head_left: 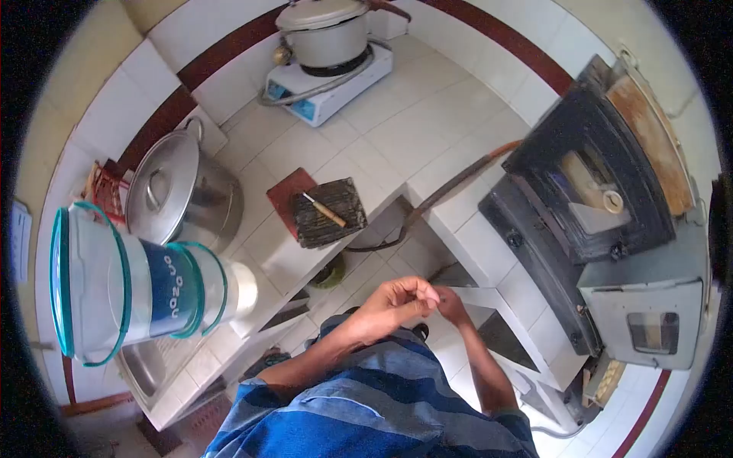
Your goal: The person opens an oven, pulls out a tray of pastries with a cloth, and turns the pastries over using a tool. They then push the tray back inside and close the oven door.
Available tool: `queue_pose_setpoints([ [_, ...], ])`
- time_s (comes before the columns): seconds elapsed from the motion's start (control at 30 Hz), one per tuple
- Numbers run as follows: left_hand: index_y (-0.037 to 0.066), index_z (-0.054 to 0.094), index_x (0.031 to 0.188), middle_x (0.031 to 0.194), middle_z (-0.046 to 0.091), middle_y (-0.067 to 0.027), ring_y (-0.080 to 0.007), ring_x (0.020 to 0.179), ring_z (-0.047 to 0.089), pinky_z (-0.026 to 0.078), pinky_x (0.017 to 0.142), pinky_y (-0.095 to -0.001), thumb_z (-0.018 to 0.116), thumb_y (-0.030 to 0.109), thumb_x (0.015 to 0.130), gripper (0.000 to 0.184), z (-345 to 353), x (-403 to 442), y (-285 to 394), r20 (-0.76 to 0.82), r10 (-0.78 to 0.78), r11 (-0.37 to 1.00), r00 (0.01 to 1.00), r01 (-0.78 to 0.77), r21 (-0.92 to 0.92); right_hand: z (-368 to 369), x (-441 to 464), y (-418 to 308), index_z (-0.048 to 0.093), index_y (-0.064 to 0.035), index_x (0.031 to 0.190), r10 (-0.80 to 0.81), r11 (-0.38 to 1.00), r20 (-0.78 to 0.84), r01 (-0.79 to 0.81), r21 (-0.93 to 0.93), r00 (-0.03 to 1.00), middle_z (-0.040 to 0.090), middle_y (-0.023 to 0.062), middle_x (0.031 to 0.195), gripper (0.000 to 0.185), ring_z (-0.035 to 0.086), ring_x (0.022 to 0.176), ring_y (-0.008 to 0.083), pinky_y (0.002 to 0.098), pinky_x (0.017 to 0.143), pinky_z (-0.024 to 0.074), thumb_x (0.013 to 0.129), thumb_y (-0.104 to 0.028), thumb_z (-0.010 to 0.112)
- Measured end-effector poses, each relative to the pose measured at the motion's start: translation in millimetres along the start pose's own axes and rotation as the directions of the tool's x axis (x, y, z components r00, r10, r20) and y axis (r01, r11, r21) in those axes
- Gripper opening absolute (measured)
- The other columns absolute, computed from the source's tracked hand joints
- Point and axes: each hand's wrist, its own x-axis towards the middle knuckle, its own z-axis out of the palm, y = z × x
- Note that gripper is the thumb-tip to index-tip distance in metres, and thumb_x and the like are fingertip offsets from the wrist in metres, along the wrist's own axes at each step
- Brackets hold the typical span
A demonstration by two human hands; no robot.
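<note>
My left hand (393,308) is raised in front of my body, its fingers curled and thumb drawn in. Close against it is my right hand (450,307), partly hidden behind the left fingertips. The hands meet at the fingertips, and anything between them is too small or hidden to see. Ahead on the tiled counter, a small tool with a wooden handle (330,210) and a thin light tip lies on a dark ridged slab (321,233). A reddish flat board (287,200) shows from under that slab.
A lidded pot (328,42) stands on a white stove (324,107) at the back. To the left are a large steel pot (214,198), stacked white buckets (92,282) and a sink (145,370). Black ovens (534,248) with windowed doors stand on the right counter.
</note>
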Motion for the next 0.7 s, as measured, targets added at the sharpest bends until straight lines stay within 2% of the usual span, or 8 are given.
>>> queue_pose_setpoints([
  [0.07,0.003,0.063,0.109,0.097,0.064,-0.0005,-0.0106,0.092,0.059,0.047,0.086,-0.0268,0.066,0.005,0.091,0.018,-6,-1,-10,-0.153,0.057,0.996,0.987,-0.066,-0.055,-36,47,-102,0.063,-0.0014,0.121,0.074,0.966,0.018,-0.076,0.246,0.997,0.067,0.0205,0.117,0.038,0.066,0.112,0.029,0.0394,0.096,0.0507,0.088,-0.02,0.071],
  [0.23,0.003,0.061,0.112,0.096,0.063,0.0,-0.0097,0.09,0.058,0.047,0.083,-0.0267,0.061,0.003,0.09,0.021,-92,-7,-33,-0.461,0.16,0.985,0.873,-0.17,0.02,-33,141,-251,0.062,-0.0007,0.121,-0.151,0.976,0.001,0.149,0.158,0.989,0.067,0.0174,0.112,0.031,0.069,0.101,0.029,0.0369,0.085,0.0547,0.094,-0.016,0.064],
  [0.33,0.003,0.06,0.116,0.101,0.063,-0.0025,-0.013,0.091,0.06,0.05,0.082,-0.0286,0.065,0.005,0.09,0.026,-137,-12,-42,-0.671,0.249,0.968,0.698,-0.19,0.161,-18,177,-298,0.063,-0.0019,0.119,-0.344,0.91,-0.058,0.348,0.228,0.937,0.067,0.017,0.109,0.029,0.069,0.091,0.0289,0.0362,0.077,0.0558,0.092,-0.014,0.066],
  [0.4,0.002,0.059,0.118,0.106,0.062,-0.0068,-0.016,0.096,0.06,0.049,0.082,-0.0294,0.068,0.006,0.087,0.033,-163,-15,-50,-0.818,0.329,0.938,0.471,-0.067,0.339,-14,191,-329,0.063,-0.0022,0.115,-0.402,0.889,-0.035,0.4,0.223,0.915,0.065,0.016,0.104,0.027,0.066,0.09,0.0318,0.0402,0.079,0.054,0.09,-0.013,0.067],
  [0.53,0.001,0.056,0.123,0.111,0.06,-0.0157,-0.0271,0.106,0.058,0.048,0.089,-0.0384,0.071,0.01,0.082,0.044,-224,-14,-80,-0.786,0.546,0.787,0.292,0.143,0.6,13,224,-345,0.059,-0.0036,0.116,-0.527,0.848,-0.074,0.53,0.028,0.847,0.06,0.017,0.107,0.031,0.057,0.102,0.0379,0.0475,0.089,0.0473,0.088,-0.015,0.067],
  [0.57,0.001,0.056,0.123,0.111,0.06,-0.0157,-0.0271,0.106,0.058,0.048,0.089,-0.0384,0.071,0.01,0.082,0.044,-233,-14,-81,-0.783,0.55,0.785,0.292,0.142,0.604,16,228,-350,0.059,-0.0036,0.116,-0.529,0.846,-0.077,0.533,0.027,0.845,0.06,0.017,0.107,0.031,0.057,0.102,0.0379,0.0475,0.089,0.0473,0.088,-0.015,0.067],
  [0.63,-0.001,0.055,0.124,0.112,0.06,-0.0204,-0.0357,0.106,0.057,0.046,0.093,-0.0452,0.073,0.013,0.079,0.05,-243,-13,-80,-0.721,0.632,0.608,0.284,0.395,0.688,22,235,-355,0.06,-0.003,0.123,-0.524,0.843,-0.039,0.511,-0.171,0.851,0.061,0.0184,0.111,0.039,0.061,0.099,0.0375,0.0445,0.087,0.0509,0.088,-0.016,0.069],
  [0.7,-0.001,0.055,0.124,0.112,0.06,-0.022,-0.0385,0.106,0.056,0.045,0.093,-0.0471,0.074,0.014,0.078,0.052,-250,-8,-80,-0.689,0.659,0.56,0.301,0.415,0.717,29,240,-357,0.058,-0.0032,0.124,-0.525,0.837,-0.016,0.514,-0.186,0.851,0.059,0.0197,0.112,0.041,0.061,0.1,0.0397,0.0462,0.086,0.0509,0.087,-0.017,0.07],
])
